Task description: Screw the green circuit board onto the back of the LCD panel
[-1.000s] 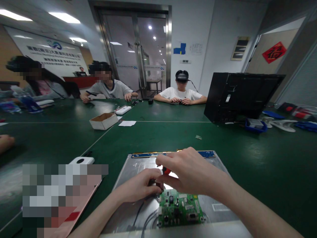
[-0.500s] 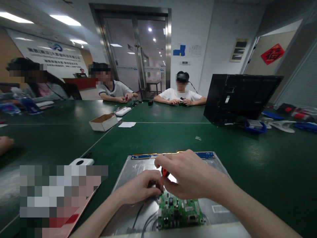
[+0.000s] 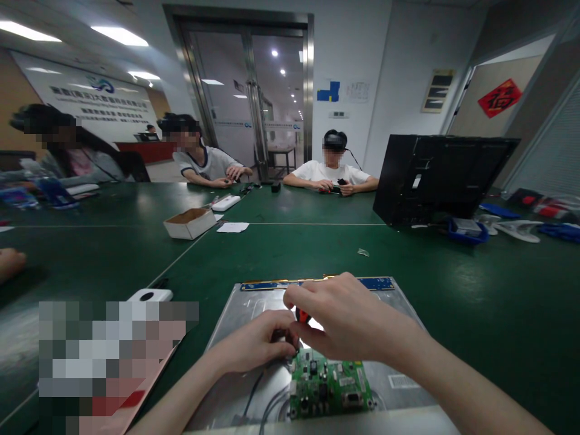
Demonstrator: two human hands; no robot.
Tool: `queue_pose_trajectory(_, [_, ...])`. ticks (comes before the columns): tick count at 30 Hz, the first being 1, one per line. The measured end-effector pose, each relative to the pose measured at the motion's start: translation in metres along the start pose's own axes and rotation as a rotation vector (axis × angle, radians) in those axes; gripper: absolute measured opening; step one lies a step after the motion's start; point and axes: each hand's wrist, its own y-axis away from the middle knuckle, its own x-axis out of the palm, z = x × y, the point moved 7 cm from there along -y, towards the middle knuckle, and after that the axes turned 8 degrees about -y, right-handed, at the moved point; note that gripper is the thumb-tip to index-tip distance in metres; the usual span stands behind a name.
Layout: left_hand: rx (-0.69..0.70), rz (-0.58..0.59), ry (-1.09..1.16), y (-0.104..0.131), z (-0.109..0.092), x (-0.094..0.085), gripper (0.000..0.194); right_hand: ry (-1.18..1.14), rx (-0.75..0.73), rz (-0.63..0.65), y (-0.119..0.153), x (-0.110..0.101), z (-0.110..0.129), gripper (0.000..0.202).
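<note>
My right hand (image 3: 348, 320) is closed around the red-and-black handle of a screwdriver (image 3: 302, 315), most of which my fingers hide. Close beside it, my left hand (image 3: 263, 341) has its fingertips pinched together at the upper left corner of a green circuit board (image 3: 328, 386); what they grip, if anything, is hidden. The board lies on the silvery metal back of a flat panel (image 3: 403, 382). Dark cables (image 3: 274, 406) run from the board's left side. Along the panel's far edge sits a narrow blue circuit strip (image 3: 377, 283).
Left of the panel lie a white device (image 3: 151, 295) and a pink-edged, blurred item (image 3: 156, 374). Farther off are an open cardboard box (image 3: 190, 225), paper (image 3: 232, 228) and a black monitor casing (image 3: 435, 181). Several people sit around the green table (image 3: 290, 251).
Both my hands keep almost the same place and grip at the board's corner. Across the table, the co-workers' hands have shifted slightly.
</note>
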Motion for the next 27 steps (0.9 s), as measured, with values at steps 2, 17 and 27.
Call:
queue_pose_trajectory(2, [0.007, -0.007, 0.001, -0.0003, 0.0001, -0.0009, 0.010, -0.005, 0.009, 0.000, -0.0002, 0.0009, -0.0012, 0.006])
queue_pose_trajectory(17, [-0.002, -0.015, -0.028, 0.0001, 0.0002, -0.0023, 0.004, -0.038, -0.038, 0.007, 0.0020, 0.0009, -0.0002, 0.014])
queue_pose_trajectory(27, [0.042, -0.038, 0.019, 0.0012, -0.0067, -0.0044, 0.003, -0.007, -0.020, -0.004, -0.0003, 0.0006, -0.0009, 0.014])
